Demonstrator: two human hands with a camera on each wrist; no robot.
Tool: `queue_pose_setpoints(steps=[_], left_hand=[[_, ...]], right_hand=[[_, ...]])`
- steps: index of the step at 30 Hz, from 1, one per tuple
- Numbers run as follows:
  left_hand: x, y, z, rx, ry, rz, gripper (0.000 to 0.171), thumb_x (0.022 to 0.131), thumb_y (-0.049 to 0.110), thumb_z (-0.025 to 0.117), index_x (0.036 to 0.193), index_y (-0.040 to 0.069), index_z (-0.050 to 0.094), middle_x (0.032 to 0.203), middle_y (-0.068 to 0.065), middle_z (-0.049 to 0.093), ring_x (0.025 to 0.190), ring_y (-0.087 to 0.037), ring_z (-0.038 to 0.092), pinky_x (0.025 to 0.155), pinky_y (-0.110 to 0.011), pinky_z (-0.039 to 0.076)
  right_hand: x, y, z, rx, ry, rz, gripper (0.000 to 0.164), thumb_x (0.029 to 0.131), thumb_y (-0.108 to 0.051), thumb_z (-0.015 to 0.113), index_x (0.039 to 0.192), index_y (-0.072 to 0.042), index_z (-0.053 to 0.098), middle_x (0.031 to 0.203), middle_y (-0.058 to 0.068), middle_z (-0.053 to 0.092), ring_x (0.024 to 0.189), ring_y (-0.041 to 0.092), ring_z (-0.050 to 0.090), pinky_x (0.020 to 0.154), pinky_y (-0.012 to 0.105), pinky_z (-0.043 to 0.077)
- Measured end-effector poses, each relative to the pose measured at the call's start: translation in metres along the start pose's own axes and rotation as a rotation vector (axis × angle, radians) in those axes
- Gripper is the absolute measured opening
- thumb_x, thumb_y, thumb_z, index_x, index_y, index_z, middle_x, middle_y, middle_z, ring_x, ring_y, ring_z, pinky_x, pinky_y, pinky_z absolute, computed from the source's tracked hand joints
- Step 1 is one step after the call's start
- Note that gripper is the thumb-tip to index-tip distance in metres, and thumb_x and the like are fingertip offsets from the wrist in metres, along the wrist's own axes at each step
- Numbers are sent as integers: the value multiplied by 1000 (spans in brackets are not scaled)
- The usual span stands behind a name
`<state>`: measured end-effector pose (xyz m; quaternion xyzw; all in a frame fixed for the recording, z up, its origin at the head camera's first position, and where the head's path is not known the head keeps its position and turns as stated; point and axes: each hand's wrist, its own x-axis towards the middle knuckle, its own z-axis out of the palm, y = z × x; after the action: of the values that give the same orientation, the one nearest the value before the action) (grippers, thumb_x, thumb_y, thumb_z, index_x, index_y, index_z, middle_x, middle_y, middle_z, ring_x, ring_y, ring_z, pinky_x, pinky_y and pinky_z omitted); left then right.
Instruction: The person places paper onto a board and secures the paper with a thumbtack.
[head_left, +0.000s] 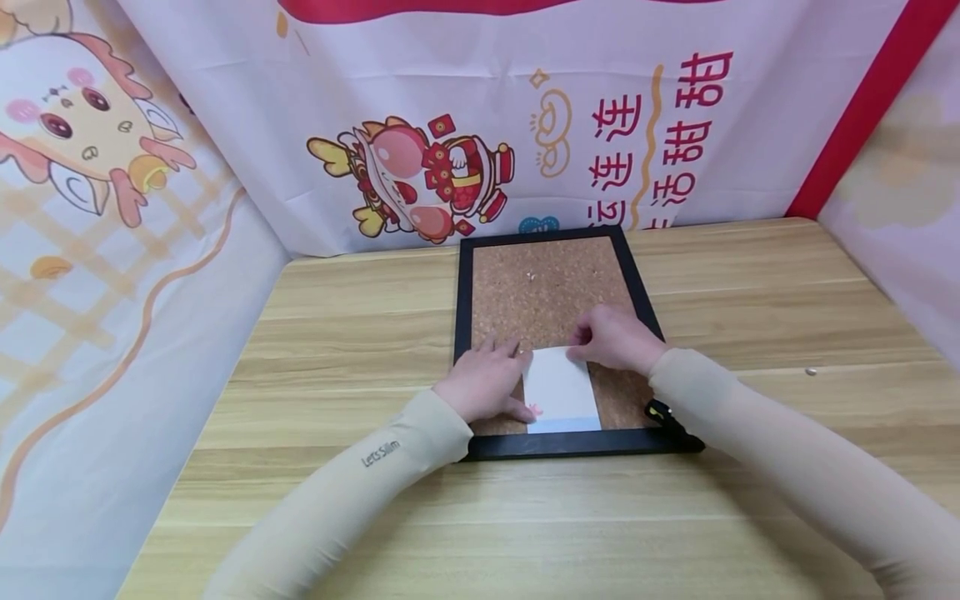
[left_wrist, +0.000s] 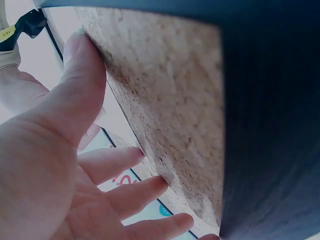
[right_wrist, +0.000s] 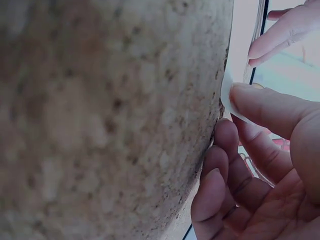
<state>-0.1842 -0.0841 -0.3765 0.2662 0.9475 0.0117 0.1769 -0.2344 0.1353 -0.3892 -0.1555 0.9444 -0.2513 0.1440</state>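
Observation:
A white sheet of note paper (head_left: 558, 383), with a pale blue band and a small pink print near its lower edge, lies on a black-framed cork board (head_left: 547, 292). My left hand (head_left: 487, 379) rests at the paper's left side, its thumb on the lower left edge. The other left fingers (left_wrist: 150, 190) spread over the cork with nothing gripped. At the upper right corner my right hand (head_left: 615, 337) pinches the paper between thumb and finger. In the right wrist view that paper corner (right_wrist: 229, 95) curls up slightly off the cork, and the remaining fingers are bent against the board.
The board lies on a wood-grain table (head_left: 360, 350), near a printed cloth (head_left: 465, 75) hanging behind. A tiny shiny object (head_left: 811, 372) lies to the right. Something small and whitish (head_left: 531, 275) is on the upper cork. A black device (head_left: 660, 410) sits at my right wrist.

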Motion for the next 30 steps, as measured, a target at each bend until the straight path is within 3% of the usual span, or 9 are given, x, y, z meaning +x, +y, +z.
queue_pose_setpoints(steps=[10,16,23,30], left_hand=[[4,7,5,10,-45,-75,96,82,56,72,156,12,31,160,-20,23,144,-46,20,111,-61,26],[5,12,7,15,-68,-117,95,84,52,73,157,11,28,160,-22,22,145,-46,18,113,-58,23],[5,14,6,-8,-64,-106,95,87,49,73,158,10,23,161,-23,18,146,-45,13,114,-57,22],[3,14,5,27,-82,-138,97,88,52,69,157,4,21,162,-22,15,147,-44,12,115,-56,20]], right_hand=[[3,0,1,12,-20,4,22,87,-22,79,103,-11,71,90,5,66,79,23,57,68,34,47],[1,4,-2,27,-35,-1,17,89,-22,75,102,-12,72,90,5,66,78,22,57,66,33,48],[-26,13,-54,-24,119,-107,16,95,-17,67,100,-4,74,85,5,68,73,20,58,63,35,49],[-68,35,-106,-46,298,-102,16,94,-16,68,101,-2,75,89,11,71,74,20,59,62,30,48]])
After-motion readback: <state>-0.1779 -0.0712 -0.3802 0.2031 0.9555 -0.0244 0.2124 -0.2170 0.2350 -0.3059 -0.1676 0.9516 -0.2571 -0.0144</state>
